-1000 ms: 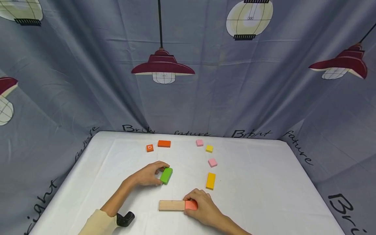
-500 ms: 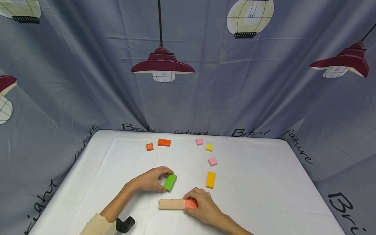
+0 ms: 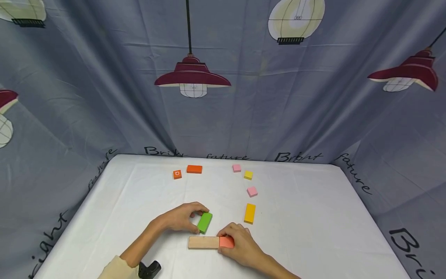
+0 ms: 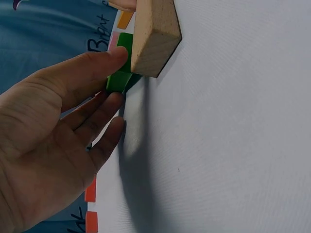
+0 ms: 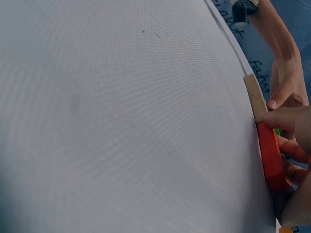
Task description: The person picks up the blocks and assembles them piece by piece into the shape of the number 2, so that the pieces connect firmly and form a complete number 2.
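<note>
Left hand has the green block pinched, thumb toward the near end and fingertips toward the far one, just beyond the plain wooden block. Can't tell if it's sitting on the white table or slightly up. Right hand is gripping the coral-red block, which butts up against the plain one.

I'd bet they're all wood: light, stiff, hard to break, maybe a bit slick where painted. Opposite sides or ends are the spots to grab — no need to squeeze.

Fun bit: from the head view, fingers hide the red block's outer end, but the right wrist view shows its long side and a rounded corner. Left wrist view gives you the palm — and bare grain on the plain block's end.
</note>
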Available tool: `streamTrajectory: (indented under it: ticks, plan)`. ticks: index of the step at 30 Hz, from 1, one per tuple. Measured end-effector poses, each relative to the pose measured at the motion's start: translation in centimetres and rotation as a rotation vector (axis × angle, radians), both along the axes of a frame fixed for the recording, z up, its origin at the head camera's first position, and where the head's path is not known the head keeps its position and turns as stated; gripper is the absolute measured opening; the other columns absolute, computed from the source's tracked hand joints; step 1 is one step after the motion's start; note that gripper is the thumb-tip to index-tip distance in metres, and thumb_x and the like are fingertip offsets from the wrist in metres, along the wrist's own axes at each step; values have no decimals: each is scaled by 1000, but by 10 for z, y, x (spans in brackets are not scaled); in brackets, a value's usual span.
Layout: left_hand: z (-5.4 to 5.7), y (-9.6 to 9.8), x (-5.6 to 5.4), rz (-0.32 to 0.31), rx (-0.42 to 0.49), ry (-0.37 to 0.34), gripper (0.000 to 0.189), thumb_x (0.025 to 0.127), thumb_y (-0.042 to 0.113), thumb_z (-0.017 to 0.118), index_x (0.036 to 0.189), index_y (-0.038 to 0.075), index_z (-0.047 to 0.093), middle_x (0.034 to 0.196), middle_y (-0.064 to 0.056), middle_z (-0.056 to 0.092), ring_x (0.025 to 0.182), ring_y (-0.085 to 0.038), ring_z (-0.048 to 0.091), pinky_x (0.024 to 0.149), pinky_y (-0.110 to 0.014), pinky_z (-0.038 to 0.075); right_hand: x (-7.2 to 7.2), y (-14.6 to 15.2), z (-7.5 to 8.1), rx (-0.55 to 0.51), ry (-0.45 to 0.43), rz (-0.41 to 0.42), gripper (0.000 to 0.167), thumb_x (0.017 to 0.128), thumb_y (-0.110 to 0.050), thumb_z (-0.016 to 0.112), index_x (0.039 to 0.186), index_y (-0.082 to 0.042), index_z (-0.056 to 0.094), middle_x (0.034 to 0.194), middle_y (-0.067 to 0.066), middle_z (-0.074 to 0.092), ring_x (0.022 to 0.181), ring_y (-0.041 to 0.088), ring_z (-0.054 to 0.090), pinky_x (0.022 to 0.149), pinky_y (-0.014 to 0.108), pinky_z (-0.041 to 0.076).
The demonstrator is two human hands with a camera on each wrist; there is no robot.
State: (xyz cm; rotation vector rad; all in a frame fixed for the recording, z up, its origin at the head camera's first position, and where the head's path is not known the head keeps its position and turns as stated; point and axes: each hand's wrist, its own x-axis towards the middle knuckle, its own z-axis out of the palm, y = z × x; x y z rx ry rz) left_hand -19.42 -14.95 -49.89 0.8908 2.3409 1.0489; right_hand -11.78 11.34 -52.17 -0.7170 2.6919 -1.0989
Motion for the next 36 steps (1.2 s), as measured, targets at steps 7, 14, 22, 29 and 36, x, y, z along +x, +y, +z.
streamTrajectory:
  ticks: [7, 14, 22, 29, 36]
  plan:
    - [-3, 0, 0, -7, 3, 14, 61, 75, 11, 87, 130, 7, 62, 124, 2, 60, 111, -15, 57, 96, -31, 48, 0, 0, 0, -3, 19, 6, 25, 80, -26, 84, 101, -24, 71, 97, -18, 58, 86, 3, 47, 70, 24, 33]
    - [-2, 0, 0, -6, 0, 9, 60, 76, 13, 87, 130, 8, 62, 123, 4, 60, 111, -13, 56, 97, -31, 48, 0, -1, 1, -7, 19, 3, 25, 80, -25, 84, 101, -23, 72, 97, -18, 58, 85, 3, 47, 70, 24, 33]
    - [-3, 0, 2, -11, 15, 6, 59, 77, 15, 87, 130, 9, 62, 125, 4, 60, 112, -14, 57, 99, -32, 47, 1, 0, 0, -5, 23, 5, 25, 80, -25, 84, 101, -24, 71, 97, -18, 58, 85, 3, 46, 70, 24, 33]
    - [-6, 0, 3, -7, 28, 2, 58, 77, 16, 87, 130, 10, 62, 125, 5, 60, 113, -13, 56, 101, -33, 45, 1, 0, -1, -1, 26, 5, 25, 80, -25, 84, 101, -23, 71, 97, -18, 58, 85, 3, 46, 70, 24, 33]
    - [-6, 1, 5, -6, 14, 15, 58, 78, 17, 86, 131, 11, 63, 125, 6, 60, 112, -10, 56, 101, -33, 45, 0, 0, -1, -1, 19, 7, 25, 80, -26, 84, 100, -25, 70, 97, -19, 57, 85, 3, 46, 70, 24, 33]
